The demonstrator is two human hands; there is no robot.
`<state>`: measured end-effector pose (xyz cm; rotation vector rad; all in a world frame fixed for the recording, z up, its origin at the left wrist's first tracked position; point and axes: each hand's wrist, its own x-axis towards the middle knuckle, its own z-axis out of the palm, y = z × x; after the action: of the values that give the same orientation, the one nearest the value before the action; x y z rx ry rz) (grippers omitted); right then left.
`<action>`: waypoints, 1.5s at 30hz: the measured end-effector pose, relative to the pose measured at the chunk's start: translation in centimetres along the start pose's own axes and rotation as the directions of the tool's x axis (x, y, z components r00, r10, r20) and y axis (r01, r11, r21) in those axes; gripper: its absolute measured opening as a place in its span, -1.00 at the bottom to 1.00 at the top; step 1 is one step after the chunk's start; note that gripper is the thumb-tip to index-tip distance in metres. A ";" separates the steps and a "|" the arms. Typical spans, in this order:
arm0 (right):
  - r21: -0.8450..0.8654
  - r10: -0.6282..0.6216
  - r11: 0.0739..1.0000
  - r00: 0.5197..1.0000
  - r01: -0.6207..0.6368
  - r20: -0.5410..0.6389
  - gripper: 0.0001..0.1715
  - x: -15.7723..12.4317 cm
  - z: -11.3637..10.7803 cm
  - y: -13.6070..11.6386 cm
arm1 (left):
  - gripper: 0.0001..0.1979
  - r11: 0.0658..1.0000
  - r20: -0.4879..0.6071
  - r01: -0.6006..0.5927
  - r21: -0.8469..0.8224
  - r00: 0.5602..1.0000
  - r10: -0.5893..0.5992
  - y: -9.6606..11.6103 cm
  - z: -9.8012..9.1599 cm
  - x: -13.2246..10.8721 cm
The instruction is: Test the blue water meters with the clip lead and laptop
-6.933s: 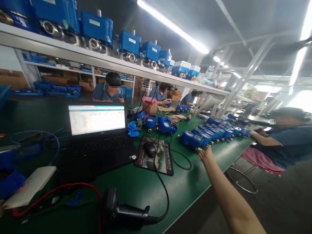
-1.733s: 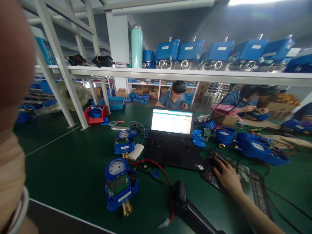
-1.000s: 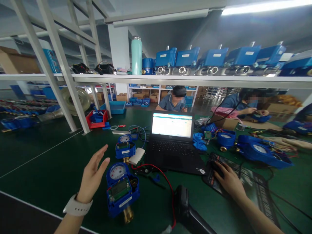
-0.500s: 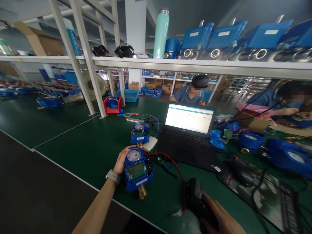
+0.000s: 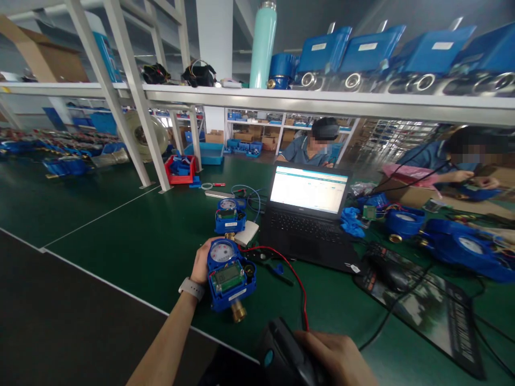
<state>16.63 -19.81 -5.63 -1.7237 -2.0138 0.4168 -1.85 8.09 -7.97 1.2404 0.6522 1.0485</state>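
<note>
My left hand (image 5: 200, 261), with a white watch on the wrist, grips the left side of a blue water meter (image 5: 228, 274) that has a round dial, a small green screen and a brass fitting. The meter sits on the green table (image 5: 132, 236). My right hand (image 5: 336, 359) is wrapped round a black barcode scanner (image 5: 284, 351) at the bottom edge, lifted just in front of the meter. A second blue meter (image 5: 229, 215) lies further back, beside a white box (image 5: 247, 234).
An open laptop (image 5: 308, 214) stands behind the meters, a mouse (image 5: 392, 277) on its pad to the right. A red wire (image 5: 289, 268) runs across the table. More blue meters (image 5: 462, 247) lie right. People work across the table. A shelf (image 5: 322, 102) carries blue units.
My right hand left the mouse, took hold of the scanner and has lifted it. My left hand came down from the air and closed on the near meter.
</note>
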 end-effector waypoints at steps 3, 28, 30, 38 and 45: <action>-0.016 0.000 1.000 1.000 0.000 0.000 -0.79 0.4 0.1 0.0 | -0.52 1.000 -0.001 -0.011 0.001 1.000 0.011 0.3 0.2 0.0; -0.239 0.367 0.694 0.619 -0.679 -0.694 -0.44 -3.4 -5.8 15.4 | -0.49 0.978 -0.045 0.202 0.046 0.979 -0.200 1.3 -0.3 -0.2; -0.190 0.411 0.627 0.528 -0.755 -0.743 -0.42 -2.8 -7.8 19.0 | -0.53 0.984 -0.075 0.174 0.045 0.983 -0.170 1.5 0.2 -0.5; -0.178 0.533 0.521 0.481 -0.835 -0.696 -0.39 -3.4 -7.7 27.1 | -0.56 0.980 -0.092 0.189 -0.061 0.977 -0.194 1.3 0.3 -0.6; -0.236 0.564 0.404 0.444 -0.884 -0.696 -0.43 -3.0 -7.6 26.5 | -0.49 0.966 -0.143 0.253 -0.055 0.955 -0.258 2.1 0.8 -0.9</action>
<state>43.30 -18.70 -12.99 -2.7461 -0.8226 -0.4752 -2.17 6.87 -5.89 1.0203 0.8809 0.9370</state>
